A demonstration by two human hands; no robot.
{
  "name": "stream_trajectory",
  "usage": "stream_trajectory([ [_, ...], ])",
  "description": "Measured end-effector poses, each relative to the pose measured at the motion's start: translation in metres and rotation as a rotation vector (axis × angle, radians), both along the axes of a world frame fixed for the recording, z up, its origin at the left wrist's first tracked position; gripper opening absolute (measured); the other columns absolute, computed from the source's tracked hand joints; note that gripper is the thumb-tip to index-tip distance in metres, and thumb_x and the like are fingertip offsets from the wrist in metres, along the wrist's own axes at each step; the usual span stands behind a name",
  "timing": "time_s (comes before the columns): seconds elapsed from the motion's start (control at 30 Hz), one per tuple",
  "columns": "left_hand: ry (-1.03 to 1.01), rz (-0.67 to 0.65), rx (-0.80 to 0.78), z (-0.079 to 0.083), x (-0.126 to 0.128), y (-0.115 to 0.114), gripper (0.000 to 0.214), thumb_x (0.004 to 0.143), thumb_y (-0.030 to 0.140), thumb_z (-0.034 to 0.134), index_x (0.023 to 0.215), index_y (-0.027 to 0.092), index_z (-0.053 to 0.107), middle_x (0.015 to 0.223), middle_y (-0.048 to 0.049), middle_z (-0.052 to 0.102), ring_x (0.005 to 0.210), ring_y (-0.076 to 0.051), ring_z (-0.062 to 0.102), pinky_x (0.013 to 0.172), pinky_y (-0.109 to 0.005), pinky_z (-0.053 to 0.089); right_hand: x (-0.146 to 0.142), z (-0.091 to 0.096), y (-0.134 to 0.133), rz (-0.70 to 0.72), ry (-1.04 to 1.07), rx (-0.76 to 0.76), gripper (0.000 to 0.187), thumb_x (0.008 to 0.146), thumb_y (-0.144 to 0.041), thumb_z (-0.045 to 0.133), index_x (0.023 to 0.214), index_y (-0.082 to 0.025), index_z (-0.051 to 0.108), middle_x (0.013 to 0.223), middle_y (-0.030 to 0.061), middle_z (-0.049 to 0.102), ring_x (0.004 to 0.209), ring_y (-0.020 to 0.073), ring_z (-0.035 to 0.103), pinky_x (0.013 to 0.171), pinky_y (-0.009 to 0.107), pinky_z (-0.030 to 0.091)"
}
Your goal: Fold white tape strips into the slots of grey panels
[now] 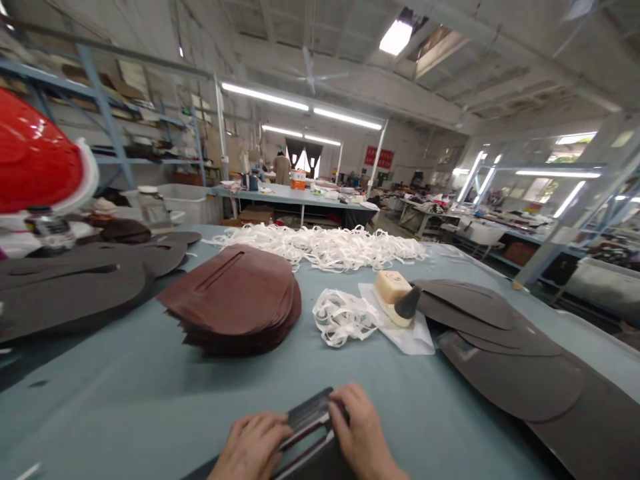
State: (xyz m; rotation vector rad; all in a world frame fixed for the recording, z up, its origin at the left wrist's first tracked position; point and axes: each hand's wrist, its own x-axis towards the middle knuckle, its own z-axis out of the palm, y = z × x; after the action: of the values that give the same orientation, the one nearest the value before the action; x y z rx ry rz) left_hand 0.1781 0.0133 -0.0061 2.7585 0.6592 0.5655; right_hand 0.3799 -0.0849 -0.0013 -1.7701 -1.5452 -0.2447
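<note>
A dark grey panel with a long slot [320,460] lies at the bottom middle of the head view, with a pale strip along the slot. My left hand [255,445] is closed on its left part, fingers curled together near the slot. At the panel's upper right corner, my right hand [361,430] grips the edge between thumb and fingers. Beyond the hands rests a stack of brown leather-like pieces [240,290], the top one slotted. To its right sits a small heap of white tape [345,317]. The panel's lower part is cut off by the frame.
A yellow block [393,287] and a black cone-shaped thing [407,303] rest on a white sheet [420,339]. Grey curved panels [520,373] overlap on the right; more grey panels [75,287] lie left. A long white tape pile [325,247] crosses the table's far side.
</note>
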Motion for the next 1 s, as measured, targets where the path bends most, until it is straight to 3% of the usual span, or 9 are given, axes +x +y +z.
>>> stream_trajectory([
  [0.1, -0.074, -0.003, 0.037, 0.027, 0.058, 0.033, 0.034, 0.084, 0.014, 0.046, 0.115, 0.026, 0.055, 0.115, -0.0067, 0.061, 0.105, -0.02, 0.057, 0.09, -0.034, 0.044, 0.055, 0.033, 0.038, -0.156, -0.068, 0.059, 0.021, 0.083, -0.009, 0.047, 0.097, -0.018, 0.059, 0.091, 0.006, 0.06, 0.087, 0.018, 0.057, 0.077, 0.031, 0.048],
  [0.23, -0.064, 0.159, 0.027, 0.043, 0.142, 0.081, 0.041, 0.088, 0.016, 0.042, 0.128, 0.019, 0.044, 0.11, -0.0116, 0.059, 0.093, -0.02, 0.06, 0.081, -0.033, 0.046, 0.088, 0.046, 0.087, -0.223, -0.247, -0.04, 0.039, 0.08, -0.007, 0.048, 0.117, -0.018, 0.055, 0.118, 0.0122, 0.056, 0.112, 0.0244, 0.048, 0.092, 0.041, 0.04],
  [0.33, 0.006, 0.185, -0.082, 0.037, 0.179, 0.101, 0.026, 0.087, 0.019, 0.043, 0.109, 0.017, 0.057, 0.104, -0.0112, 0.06, 0.088, -0.02, 0.061, 0.076, -0.031, 0.045, 0.097, 0.044, 0.113, -0.163, -0.373, -0.278, 0.049, 0.082, -0.01, 0.047, 0.129, -0.024, 0.048, 0.138, 0.0099, 0.045, 0.129, 0.0252, 0.034, 0.102, 0.044, 0.028],
  [0.4, 0.03, 0.145, -0.144, 0.03, 0.179, 0.103, 0.019, 0.086, 0.02, 0.044, 0.088, 0.016, 0.063, 0.095, -0.0092, 0.059, 0.083, -0.018, 0.06, 0.074, -0.028, 0.045, 0.106, 0.037, 0.123, -0.154, -0.395, -0.449, 0.046, 0.084, -0.013, 0.046, 0.127, -0.025, 0.05, 0.141, 0.0083, 0.042, 0.133, 0.0242, 0.028, 0.104, 0.044, 0.023],
  [0.57, 0.025, -0.028, -0.36, 0.034, 0.104, 0.094, 0.015, 0.08, 0.025, 0.055, 0.069, 0.018, 0.062, 0.107, -0.0053, 0.057, 0.097, -0.015, 0.055, 0.086, -0.024, 0.042, 0.137, 0.015, 0.128, -0.26, -0.311, -0.612, 0.037, 0.087, -0.012, 0.037, 0.116, -0.021, 0.058, 0.131, 0.0129, 0.051, 0.124, 0.0247, 0.04, 0.098, 0.041, 0.029],
  [0.7, -0.331, 0.02, -0.968, 0.052, 0.017, 0.089, 0.02, 0.082, 0.036, 0.055, 0.081, 0.018, 0.063, 0.124, -0.0069, 0.052, 0.111, -0.02, 0.049, 0.092, -0.03, 0.039, 0.141, 0.011, 0.129, -0.281, -0.275, -0.639, 0.039, 0.088, -0.013, 0.035, 0.117, -0.022, 0.058, 0.127, 0.0127, 0.053, 0.12, 0.0253, 0.043, 0.096, 0.04, 0.031],
  [0.83, -0.679, 0.177, -1.256, 0.066, -0.052, 0.073, 0.022, 0.085, 0.038, 0.055, 0.084, 0.017, 0.059, 0.078, -0.0017, 0.058, 0.085, -0.014, 0.054, 0.079, -0.025, 0.04, 0.128, 0.028, 0.123, -0.303, -0.253, -0.614, 0.043, 0.08, -0.012, 0.044, 0.122, -0.019, 0.054, 0.133, 0.0156, 0.046, 0.121, 0.0289, 0.041, 0.092, 0.041, 0.036],
  [0.93, -0.623, 0.292, -1.247, 0.074, -0.086, 0.053, 0.024, 0.084, 0.04, 0.056, 0.08, 0.017, 0.054, 0.057, 0.0059, 0.041, 0.054, -0.007, 0.037, 0.054, -0.019, 0.03, 0.103, 0.033, 0.095, -0.337, -0.254, -0.461, 0.055, 0.075, -0.014, 0.048, 0.13, -0.016, 0.046, 0.143, 0.0162, 0.03, 0.129, 0.0324, 0.029, 0.097, 0.045, 0.032],
  [1.0, -0.496, 0.363, -1.224, 0.08, -0.101, 0.041, 0.027, 0.083, 0.043, 0.056, 0.082, 0.016, 0.055, 0.054, 0.0078, 0.036, 0.048, -0.006, 0.025, 0.046, -0.019, 0.019, 0.078, 0.023, 0.065, -0.292, -0.228, -0.282, 0.053, 0.072, -0.014, 0.05, 0.125, -0.017, 0.048, 0.14, 0.0136, 0.033, 0.127, 0.0314, 0.03, 0.099, 0.046, 0.031],
])
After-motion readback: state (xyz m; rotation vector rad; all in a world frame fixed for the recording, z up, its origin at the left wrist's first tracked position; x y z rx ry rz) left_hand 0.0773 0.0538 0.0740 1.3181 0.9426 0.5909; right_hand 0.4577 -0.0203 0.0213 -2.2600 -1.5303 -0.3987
